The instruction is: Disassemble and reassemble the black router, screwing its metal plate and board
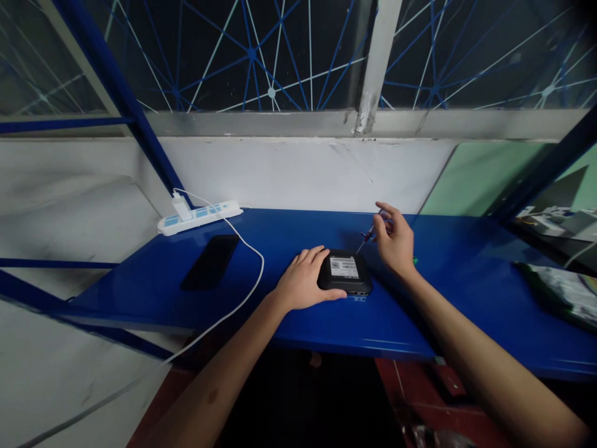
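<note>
A small black box with ports along its front side and a white printed label on top lies on the blue tabletop. My left hand grips its left side, fingers over the far edge and thumb along the front. In my right hand is a screwdriver, pinched between thumb and fingers and tilted, its thin metal shaft reaching down to the box's far right corner. The tip is too small to tell whether it sits in a screw.
A white power strip with a plugged-in charger stands at the back left. Its white cable curves across the blue table. A black phone lies left. A green-and-white packet is at the right, below a blue post.
</note>
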A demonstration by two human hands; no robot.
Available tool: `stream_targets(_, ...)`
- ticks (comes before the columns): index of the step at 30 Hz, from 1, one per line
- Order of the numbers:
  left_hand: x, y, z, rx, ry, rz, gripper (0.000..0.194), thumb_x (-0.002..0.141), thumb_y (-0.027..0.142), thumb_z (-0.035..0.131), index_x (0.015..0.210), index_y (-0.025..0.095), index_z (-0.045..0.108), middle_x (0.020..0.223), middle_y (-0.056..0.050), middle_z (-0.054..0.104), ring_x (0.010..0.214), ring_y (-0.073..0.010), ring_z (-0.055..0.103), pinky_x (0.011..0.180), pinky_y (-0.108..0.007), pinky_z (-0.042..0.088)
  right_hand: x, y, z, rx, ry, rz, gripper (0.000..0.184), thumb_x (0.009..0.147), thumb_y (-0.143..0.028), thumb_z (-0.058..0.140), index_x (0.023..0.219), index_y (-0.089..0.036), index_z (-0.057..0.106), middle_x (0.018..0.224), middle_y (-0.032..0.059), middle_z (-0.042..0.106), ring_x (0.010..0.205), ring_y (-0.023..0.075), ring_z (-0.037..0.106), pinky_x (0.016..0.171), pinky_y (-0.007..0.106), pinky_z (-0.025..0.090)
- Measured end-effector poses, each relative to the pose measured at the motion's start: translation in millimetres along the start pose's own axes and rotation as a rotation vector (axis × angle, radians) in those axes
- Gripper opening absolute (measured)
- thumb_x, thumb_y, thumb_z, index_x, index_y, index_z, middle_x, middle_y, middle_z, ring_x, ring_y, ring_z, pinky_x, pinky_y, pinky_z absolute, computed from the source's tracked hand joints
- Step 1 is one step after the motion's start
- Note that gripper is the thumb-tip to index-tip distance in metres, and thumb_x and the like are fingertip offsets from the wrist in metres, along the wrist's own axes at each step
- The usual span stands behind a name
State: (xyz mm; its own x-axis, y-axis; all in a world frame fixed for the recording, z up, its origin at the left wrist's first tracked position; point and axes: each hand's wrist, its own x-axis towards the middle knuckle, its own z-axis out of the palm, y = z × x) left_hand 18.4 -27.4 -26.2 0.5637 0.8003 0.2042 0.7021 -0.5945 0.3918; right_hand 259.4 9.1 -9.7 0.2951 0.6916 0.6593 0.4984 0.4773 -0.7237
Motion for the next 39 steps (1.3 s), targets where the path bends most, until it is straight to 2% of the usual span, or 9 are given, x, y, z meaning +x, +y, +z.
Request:
stream_targets(7, 0, 0, -0.5, 0.009, -0.004, 0.000, 0.101, 0.075, 0.081, 0.064, 0.151, 0.019, 0.038, 0.159, -0.014, 0.038, 0.143, -0.0387, 0.037, 0.117, -0.055, 0.032, 2, -3, 2, 0.165, 0.013, 0.129, 0.025, 0.093, -0.043, 0.060, 0.111, -0.026, 0.064, 0.086, 0.0003, 0.057, 0.058, 0.0123, 0.062, 0.050, 0.029, 0.051)
stream_targets(11, 0, 1, -1.1, -0.006, -0.015, -0.004, 0.102, 0.075, 0.083, 0.062, 0.152, 0.021, 0.037, 0.160, -0.014, 0.037, 0.143, -0.0388, 0.037, 0.117, -0.055, 0.032, 5, 2, 2, 0.131, 0.054, 0.088, 0.020, 0.089, -0.041, 0.065, 0.103, -0.026, 0.065, 0.081, -0.0018, 0.055, 0.058, 0.0115, 0.058, 0.053, 0.029, 0.050)
stream_targets(15, 0, 0, -0.6, -0.006, -0.013, -0.001, 0.101, 0.075, 0.083, 0.062, 0.152, 0.022, 0.037, 0.160, -0.014, 0.038, 0.143, -0.0387, 0.036, 0.118, -0.055, 0.031, 5, 5, 0, 0.048, 0.078, 0.045, 0.022, 0.089, -0.039, 0.065, 0.107, -0.027, 0.067, 0.073, -0.0026, 0.058, 0.064, 0.0144, 0.061, 0.062, 0.031, 0.052)
stream_targets(20, 0, -1, -0.4, -0.009, -0.009, 0.004, 0.102, 0.076, 0.084, 0.060, 0.152, 0.021, 0.037, 0.160, -0.014, 0.038, 0.143, -0.0387, 0.037, 0.117, -0.055, 0.032, 3, 2, 1, 0.128, 0.048, 0.103, 0.028, 0.095, -0.037, 0.055, 0.120, -0.026, 0.063, 0.094, 0.0044, 0.073, 0.079, 0.0188, 0.072, 0.069, 0.035, 0.057)
stream_targets(23, 0, 0, -1.1, -0.006, -0.014, 0.003, 0.102, 0.076, 0.083, 0.061, 0.152, 0.021, 0.037, 0.160, -0.014, 0.037, 0.143, -0.0388, 0.037, 0.117, -0.055, 0.033, 3, 2, 3, 0.186, 0.036, 0.149, 0.028, 0.097, -0.041, 0.051, 0.118, -0.026, 0.063, 0.106, 0.0072, 0.073, 0.079, 0.0183, 0.072, 0.068, 0.036, 0.058)
stream_targets(25, 0, 1, -1.4, -0.001, -0.018, -0.001, 0.102, 0.076, 0.083, 0.062, 0.152, 0.020, 0.037, 0.160, -0.014, 0.037, 0.143, -0.0388, 0.037, 0.117, -0.055, 0.033, 4, 4, 4, 0.181, 0.047, 0.142, 0.028, 0.094, -0.044, 0.057, 0.114, -0.025, 0.063, 0.104, 0.0071, 0.071, 0.075, 0.0171, 0.071, 0.065, 0.034, 0.057)
stream_targets(30, 0, 1, -1.6, 0.003, -0.027, -0.013, 0.104, 0.075, 0.083, 0.061, 0.152, 0.018, 0.036, 0.160, -0.014, 0.037, 0.143, -0.0397, 0.036, 0.118, -0.056, 0.031, 6, 7, 2, 0.134, 0.075, 0.075, 0.024, 0.090, -0.043, 0.064, 0.105, -0.025, 0.065, 0.080, 0.0001, 0.064, 0.070, 0.0166, 0.068, 0.060, 0.031, 0.055)
stream_targets(35, 0, 0, -0.8, -0.010, -0.022, -0.001, 0.104, 0.075, 0.085, 0.060, 0.153, 0.020, 0.036, 0.160, -0.014, 0.037, 0.144, -0.0393, 0.036, 0.118, -0.056, 0.031, 3, 3, 2, 0.180, 0.057, 0.127, 0.028, 0.097, -0.040, 0.051, 0.117, -0.025, 0.064, 0.101, 0.0067, 0.074, 0.084, 0.0196, 0.073, 0.068, 0.035, 0.058)
stream_targets(39, 1, 0, -0.3, -0.010, -0.015, 0.002, 0.103, 0.075, 0.084, 0.061, 0.153, 0.022, 0.036, 0.160, -0.014, 0.037, 0.144, -0.0399, 0.035, 0.117, -0.057, 0.031, 3, 0, 3, 0.179, 0.066, 0.126, 0.030, 0.098, -0.045, 0.050, 0.112, -0.024, 0.065, 0.106, 0.0079, 0.072, 0.079, 0.0183, 0.073, 0.063, 0.032, 0.057)
